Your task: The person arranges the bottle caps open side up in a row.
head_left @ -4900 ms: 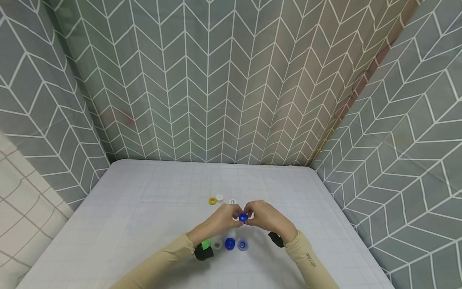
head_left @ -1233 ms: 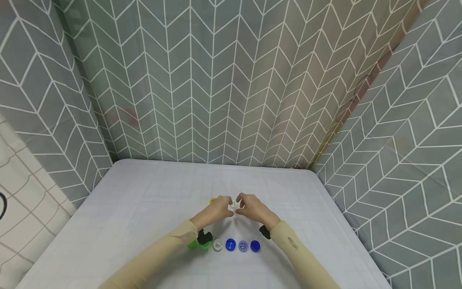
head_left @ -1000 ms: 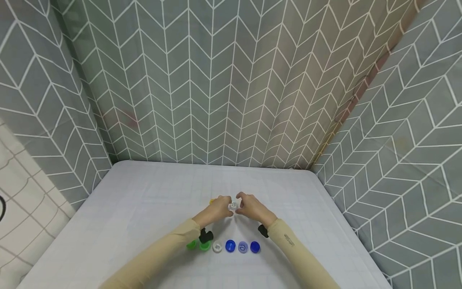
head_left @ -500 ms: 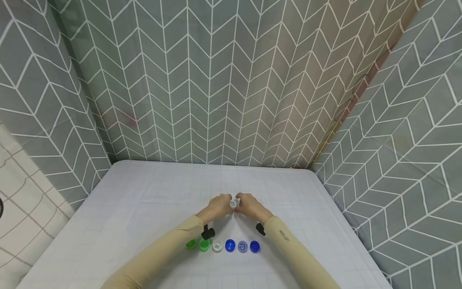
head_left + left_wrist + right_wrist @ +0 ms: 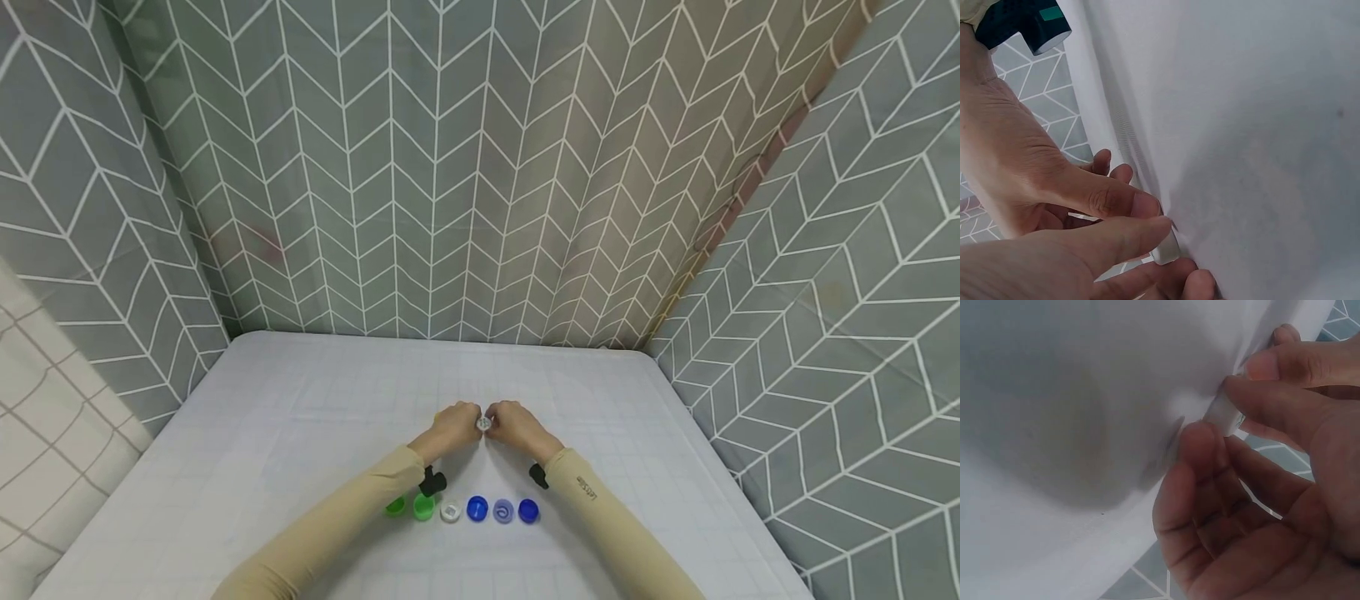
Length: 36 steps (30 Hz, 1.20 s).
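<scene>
In the head view, a small white bottle cap (image 5: 484, 423) is between my two hands at mid-table. My left hand (image 5: 453, 427) pinches it from the left, and from the right my right hand (image 5: 516, 426) has thumb and fingers curled against it. Both wrist views show the cap's pale side, as the white cap (image 5: 1166, 250) and again as the white cap (image 5: 1225, 415), partly covered by fingertips of both hands. A sliver of a yellow cap (image 5: 437, 416) shows behind my left hand.
Nearer me lies a row of caps: a green cap (image 5: 395, 506), another green cap (image 5: 424, 507), a whitish cap (image 5: 451, 511), a blue cap (image 5: 477, 508), a pale blue cap (image 5: 503, 511) and a dark blue cap (image 5: 528, 511). The white-clothed table (image 5: 315, 433) meets patterned curtains.
A blue cap held by both hands earliest now lies at the row's right end. My hands have moved farther out to the white cap, and my right fingers have closed in on it.
</scene>
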Available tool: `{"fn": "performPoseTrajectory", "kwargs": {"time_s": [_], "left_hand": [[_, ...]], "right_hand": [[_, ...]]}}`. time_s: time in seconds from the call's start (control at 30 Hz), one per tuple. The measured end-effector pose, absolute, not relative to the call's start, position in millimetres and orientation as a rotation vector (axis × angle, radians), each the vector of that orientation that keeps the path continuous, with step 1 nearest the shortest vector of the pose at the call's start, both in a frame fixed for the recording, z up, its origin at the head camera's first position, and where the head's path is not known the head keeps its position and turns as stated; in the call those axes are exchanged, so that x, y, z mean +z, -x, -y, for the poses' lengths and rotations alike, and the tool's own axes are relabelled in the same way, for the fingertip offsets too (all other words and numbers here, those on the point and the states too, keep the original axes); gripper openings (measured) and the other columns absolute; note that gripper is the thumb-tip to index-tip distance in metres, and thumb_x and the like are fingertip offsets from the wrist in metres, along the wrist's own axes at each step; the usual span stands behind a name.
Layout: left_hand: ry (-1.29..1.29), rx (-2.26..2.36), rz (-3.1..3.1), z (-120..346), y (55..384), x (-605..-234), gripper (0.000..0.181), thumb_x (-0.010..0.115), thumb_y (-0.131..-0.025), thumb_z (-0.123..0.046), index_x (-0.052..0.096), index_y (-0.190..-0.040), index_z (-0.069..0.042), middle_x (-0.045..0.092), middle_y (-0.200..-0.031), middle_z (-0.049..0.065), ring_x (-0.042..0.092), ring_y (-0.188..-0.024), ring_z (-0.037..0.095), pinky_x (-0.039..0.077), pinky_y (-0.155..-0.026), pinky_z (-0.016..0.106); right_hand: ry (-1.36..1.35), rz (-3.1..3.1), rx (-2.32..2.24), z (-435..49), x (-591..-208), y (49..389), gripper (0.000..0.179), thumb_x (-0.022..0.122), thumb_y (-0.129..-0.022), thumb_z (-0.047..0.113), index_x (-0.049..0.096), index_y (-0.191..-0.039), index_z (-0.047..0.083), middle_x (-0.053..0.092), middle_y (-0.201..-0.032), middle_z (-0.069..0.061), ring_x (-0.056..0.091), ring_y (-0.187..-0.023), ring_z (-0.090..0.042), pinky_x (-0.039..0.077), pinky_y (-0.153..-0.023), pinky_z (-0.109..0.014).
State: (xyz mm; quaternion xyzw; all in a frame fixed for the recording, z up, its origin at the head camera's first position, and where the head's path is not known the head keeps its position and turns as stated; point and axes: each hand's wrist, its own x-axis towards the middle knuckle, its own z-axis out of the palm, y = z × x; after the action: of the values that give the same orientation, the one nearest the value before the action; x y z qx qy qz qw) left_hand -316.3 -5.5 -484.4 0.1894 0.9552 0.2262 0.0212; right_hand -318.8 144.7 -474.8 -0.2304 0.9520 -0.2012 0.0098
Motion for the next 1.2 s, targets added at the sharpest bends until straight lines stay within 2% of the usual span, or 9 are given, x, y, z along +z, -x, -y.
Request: {"fn": "performPoseTrajectory", "kwargs": {"time_s": [0.47, 0.77, 1.2], "left_hand": [[-0.618, 0.736, -2.974, 8.3, 313.2, -484.3, 0.008, 0.072, -0.079, -0.006, 0.064, -0.080, -0.004, 0.064, -0.072, 0.005, 0.050, -0.060, 0.014, 0.043, -0.055, 0.028], [-0.593, 0.739, -2.946, 7.9, 314.8, -485.5, 0.013, 0.073, -0.078, -0.008, 0.069, -0.089, -0.003, 0.070, -0.081, 0.008, 0.059, -0.067, 0.016, 0.050, -0.061, 0.031], [-0.593, 0.805, -2.890, 12.0, 309.5, -474.3, 0.019, 0.075, -0.078, -0.008, 0.067, -0.095, -0.002, 0.070, -0.089, 0.009, 0.058, -0.070, 0.017, 0.049, -0.065, 0.031]], "right_hand": [[0.738, -3.011, -0.603, -143.6, -476.3, 314.4, 0.020, 0.077, -0.077, 0.015, 0.072, -0.094, 0.006, 0.062, -0.074, 0.000, 0.052, -0.069, -0.010, 0.044, -0.063, -0.025], [0.737, -3.006, -0.607, -144.7, -476.3, 311.3, 0.020, 0.076, -0.078, 0.016, 0.072, -0.096, 0.006, 0.065, -0.077, -0.001, 0.054, -0.070, -0.011, 0.046, -0.065, -0.027], [0.721, -2.981, -0.633, -144.5, -463.3, 303.2, 0.022, 0.075, -0.081, 0.016, 0.070, -0.100, 0.006, 0.067, -0.082, -0.003, 0.056, -0.072, -0.011, 0.047, -0.067, -0.028]]}}
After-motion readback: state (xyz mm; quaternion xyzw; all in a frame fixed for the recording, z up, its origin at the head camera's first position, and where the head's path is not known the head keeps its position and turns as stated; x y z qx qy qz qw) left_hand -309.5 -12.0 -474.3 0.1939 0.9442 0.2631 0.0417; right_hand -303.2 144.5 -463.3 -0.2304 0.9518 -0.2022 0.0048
